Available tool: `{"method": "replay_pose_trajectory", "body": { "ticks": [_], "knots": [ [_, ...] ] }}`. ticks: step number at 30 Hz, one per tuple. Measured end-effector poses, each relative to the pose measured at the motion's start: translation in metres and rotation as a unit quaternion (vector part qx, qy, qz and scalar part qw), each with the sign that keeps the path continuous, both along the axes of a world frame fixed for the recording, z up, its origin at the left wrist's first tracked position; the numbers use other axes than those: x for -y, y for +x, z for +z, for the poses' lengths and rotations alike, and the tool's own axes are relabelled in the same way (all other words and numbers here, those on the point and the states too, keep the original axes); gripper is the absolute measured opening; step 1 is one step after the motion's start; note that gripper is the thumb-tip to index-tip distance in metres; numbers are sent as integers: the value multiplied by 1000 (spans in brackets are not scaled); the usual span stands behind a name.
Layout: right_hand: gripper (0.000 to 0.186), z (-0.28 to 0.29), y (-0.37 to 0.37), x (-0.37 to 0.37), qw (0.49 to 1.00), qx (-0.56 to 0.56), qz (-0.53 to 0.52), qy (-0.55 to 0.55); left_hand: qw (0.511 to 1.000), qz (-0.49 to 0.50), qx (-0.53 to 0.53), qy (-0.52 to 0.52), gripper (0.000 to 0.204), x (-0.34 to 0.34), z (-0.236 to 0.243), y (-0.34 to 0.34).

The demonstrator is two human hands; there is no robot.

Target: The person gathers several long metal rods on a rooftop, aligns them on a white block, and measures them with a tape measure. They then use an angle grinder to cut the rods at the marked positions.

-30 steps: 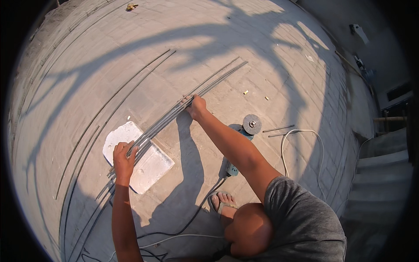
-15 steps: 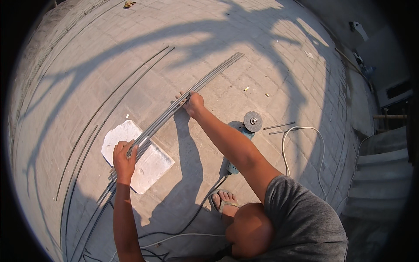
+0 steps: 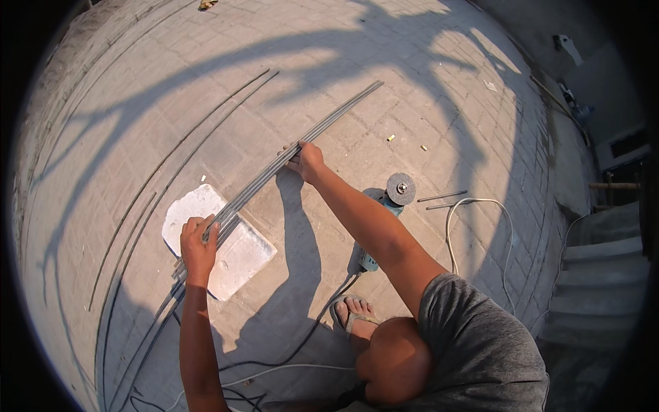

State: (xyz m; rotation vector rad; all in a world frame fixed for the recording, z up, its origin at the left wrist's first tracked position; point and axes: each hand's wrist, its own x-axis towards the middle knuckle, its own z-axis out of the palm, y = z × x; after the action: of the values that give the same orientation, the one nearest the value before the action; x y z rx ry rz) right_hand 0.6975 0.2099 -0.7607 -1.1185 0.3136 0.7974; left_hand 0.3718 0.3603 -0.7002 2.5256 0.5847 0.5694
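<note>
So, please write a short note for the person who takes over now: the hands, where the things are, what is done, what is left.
Left hand: closed around the bundle of metal rods, over the white block.
Right hand: gripping the same bundle further along.
Things: the bundle lies across the block; its far end rests on the paving. The angle grinder lies on the ground by the foot, unheld. Single rods lie to the left.
Done: bundle gathered and placed on the block.
Left: no cut is visible; the grinder is not yet picked up.
</note>
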Motion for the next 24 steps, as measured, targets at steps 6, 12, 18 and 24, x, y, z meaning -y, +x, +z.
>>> {"method": "replay_pose_trajectory", "body": {
  "ticks": [6, 12, 18, 24],
  "knots": [
    [42, 5, -6, -2, 1000, -12, 19, 15, 1000, 13, -5, 7, 22, -1, -1, -3],
    [45, 10, -11, -2, 999, -41, -6, 31, 1000, 10, -2, 8, 24, -1, -1, -5],
    [47, 3, -7, 3, 995, -72, -24, 61, 1000, 14, -14, 10, 26, 2, -2, -4],
    [53, 13, 1, 10, 998, -9, 59, 26, 999, 27, -17, 36, 27, 4, -6, 1]
  ]
}}
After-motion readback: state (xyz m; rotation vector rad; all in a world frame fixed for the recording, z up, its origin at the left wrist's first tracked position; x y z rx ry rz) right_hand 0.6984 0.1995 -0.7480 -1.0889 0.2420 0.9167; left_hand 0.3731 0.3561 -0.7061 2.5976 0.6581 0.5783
